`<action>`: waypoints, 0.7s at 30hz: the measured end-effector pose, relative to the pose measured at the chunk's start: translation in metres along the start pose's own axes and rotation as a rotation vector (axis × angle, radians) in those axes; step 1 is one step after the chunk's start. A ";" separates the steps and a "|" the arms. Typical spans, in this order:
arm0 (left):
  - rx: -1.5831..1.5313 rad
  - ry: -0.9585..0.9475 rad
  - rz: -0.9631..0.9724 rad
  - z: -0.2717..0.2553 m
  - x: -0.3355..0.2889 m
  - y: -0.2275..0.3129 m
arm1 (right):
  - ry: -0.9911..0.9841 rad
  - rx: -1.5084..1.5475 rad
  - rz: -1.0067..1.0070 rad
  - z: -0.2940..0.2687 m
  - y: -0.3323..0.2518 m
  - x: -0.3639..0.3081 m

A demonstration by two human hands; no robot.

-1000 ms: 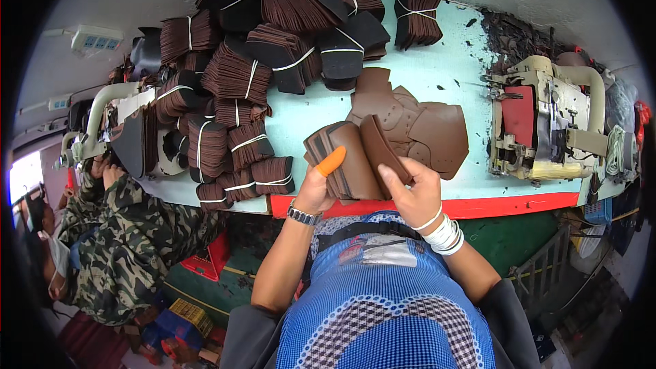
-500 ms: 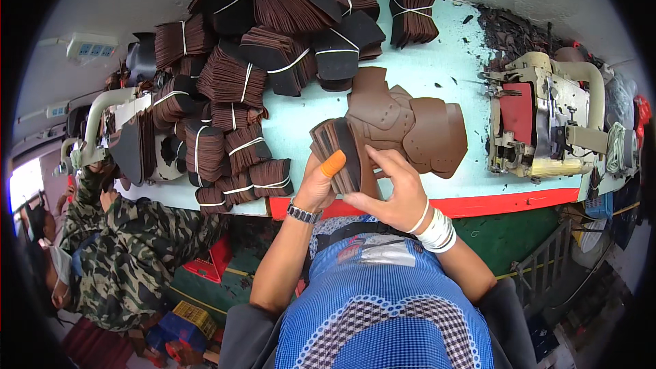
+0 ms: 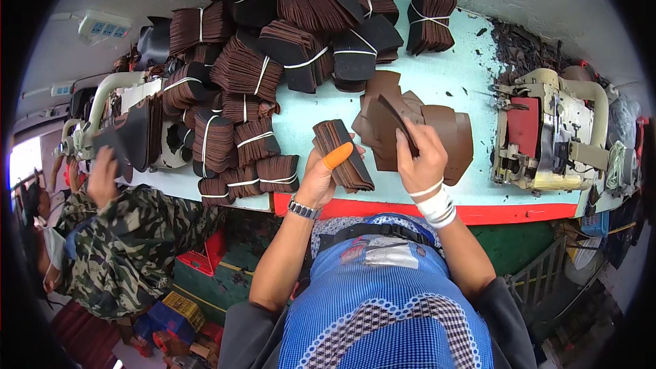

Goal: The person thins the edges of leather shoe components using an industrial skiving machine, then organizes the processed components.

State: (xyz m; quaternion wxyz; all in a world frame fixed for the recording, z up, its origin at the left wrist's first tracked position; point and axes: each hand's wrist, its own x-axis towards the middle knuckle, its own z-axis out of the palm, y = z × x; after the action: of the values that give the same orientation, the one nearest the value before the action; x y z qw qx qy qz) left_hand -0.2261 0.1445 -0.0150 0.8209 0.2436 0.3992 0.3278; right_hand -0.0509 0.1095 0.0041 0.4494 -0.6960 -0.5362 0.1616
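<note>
A stack of brown leather pieces [image 3: 347,157] with dark edges is gripped in my left hand [image 3: 320,176], an orange finger cot over the thumb. My right hand [image 3: 425,162], with white bands round the wrist, pinches one curved leather piece [image 3: 387,120] between thumb and fingers. That piece tilts above a loose spread of flat brown leather pieces [image 3: 447,138] on the pale table. Part of the spread is hidden behind my right hand and the held piece.
Banded leather bundles [image 3: 239,65] are heaped at the back left. A cream machine [image 3: 547,140] with a red plate stands at the right, dark scraps [image 3: 516,48] behind it. At the left, a co-worker in a camouflage jacket [image 3: 130,246] sits by another machine [image 3: 102,106].
My right hand has moved right, away from the stack, and now holds a single leather piece over the spread. The stack has tipped in my left hand. The co-worker's hand has moved.
</note>
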 end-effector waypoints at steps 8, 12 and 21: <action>-0.221 0.008 -0.127 0.007 0.005 -0.011 | -0.374 0.406 0.244 0.000 -0.027 -0.024; -0.325 -0.011 -0.153 0.009 0.001 -0.009 | -0.409 0.538 0.301 -0.004 -0.028 -0.025; -0.199 0.019 -0.056 0.008 -0.008 0.000 | -0.372 0.415 0.160 -0.014 -0.026 -0.016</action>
State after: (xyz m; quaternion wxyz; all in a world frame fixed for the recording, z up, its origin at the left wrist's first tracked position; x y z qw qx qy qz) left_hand -0.2236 0.1376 -0.0064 0.8461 0.1465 0.3790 0.3449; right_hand -0.0623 0.0898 0.0282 0.4620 -0.5877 -0.5081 0.4279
